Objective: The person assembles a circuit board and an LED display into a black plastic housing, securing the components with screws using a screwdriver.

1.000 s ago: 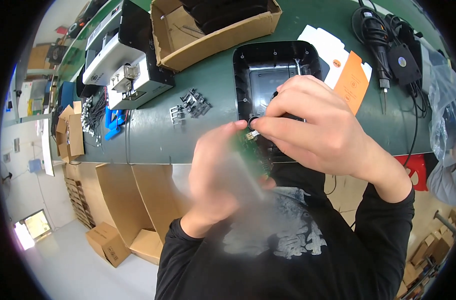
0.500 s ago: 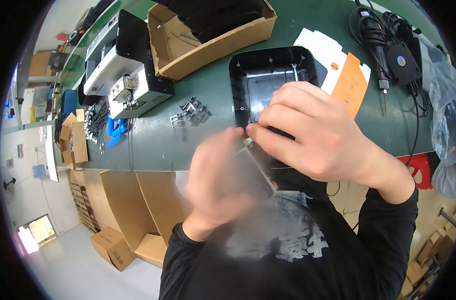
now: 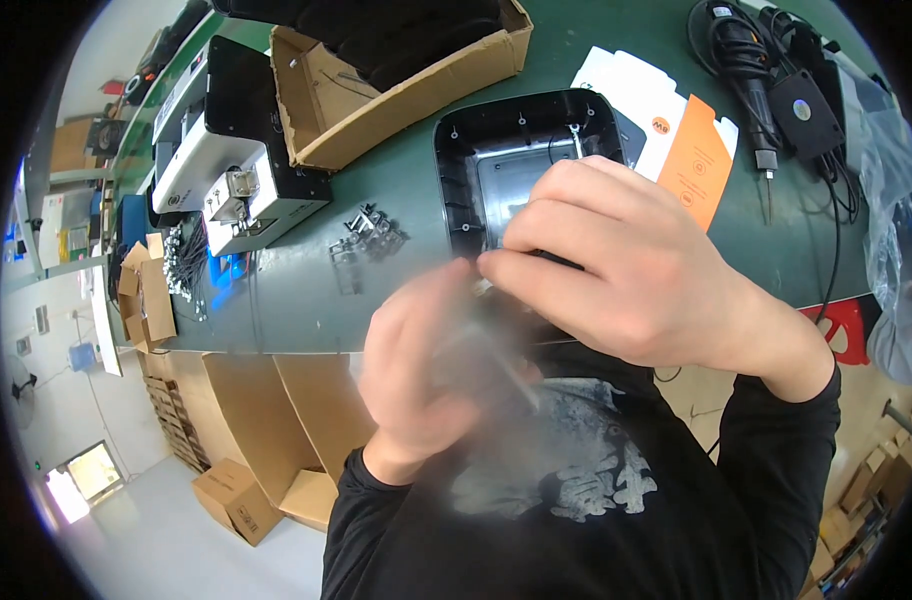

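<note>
My left hand [image 3: 406,360] is closed around a flat, greyish rectangular panel [image 3: 501,365], held in front of my chest; fingers and panel are blurred. The fingers of my right hand [image 3: 626,265] are pinched together at the panel's upper end, close to the left fingertips. What the right fingers grip is hidden; a dark part shows beneath them. Just beyond sits an open black plastic housing [image 3: 456,185] with rounded corners and screw posts along its walls. The right hand covers its near right portion.
Left of the housing lie small metal brackets [image 3: 371,232]. A black-and-white machine [image 3: 276,170] and an open cardboard box [image 3: 416,88] stand farther back. At right are a white-and-orange carton [image 3: 691,170], a corded electric screwdriver [image 3: 761,120] and plastic bags [image 3: 886,200].
The bench things sit slightly farther left in the picture. Both hands keep their places at the panel's end, and the panel looks more blurred.
</note>
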`<state>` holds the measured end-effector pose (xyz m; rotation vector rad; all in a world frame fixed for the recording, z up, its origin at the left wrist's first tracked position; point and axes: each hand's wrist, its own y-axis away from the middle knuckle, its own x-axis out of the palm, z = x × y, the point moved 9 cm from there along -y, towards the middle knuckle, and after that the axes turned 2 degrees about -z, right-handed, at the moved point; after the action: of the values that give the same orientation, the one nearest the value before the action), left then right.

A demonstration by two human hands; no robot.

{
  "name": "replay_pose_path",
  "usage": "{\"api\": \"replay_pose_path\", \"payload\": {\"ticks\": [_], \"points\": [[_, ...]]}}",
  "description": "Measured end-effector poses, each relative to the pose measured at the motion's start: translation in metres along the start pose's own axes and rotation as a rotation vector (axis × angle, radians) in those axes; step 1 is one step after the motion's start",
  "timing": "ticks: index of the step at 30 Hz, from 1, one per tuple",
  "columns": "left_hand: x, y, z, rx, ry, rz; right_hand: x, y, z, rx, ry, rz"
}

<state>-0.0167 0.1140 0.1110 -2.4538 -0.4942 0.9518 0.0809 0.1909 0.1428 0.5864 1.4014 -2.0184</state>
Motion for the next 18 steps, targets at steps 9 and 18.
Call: {"api": "replay_pose_path", "payload": {"ticks": [9, 18], "points": [[0.006, -0.002, -0.002, 0.076, -0.066, 0.137, -0.008, 0.001, -0.013, 0.078, -0.129, -0.089], [0.006, -0.002, 0.001, 0.031, 0.036, 0.052, -0.007, 0.000, -0.007, -0.020, -0.108, -0.083]]}}
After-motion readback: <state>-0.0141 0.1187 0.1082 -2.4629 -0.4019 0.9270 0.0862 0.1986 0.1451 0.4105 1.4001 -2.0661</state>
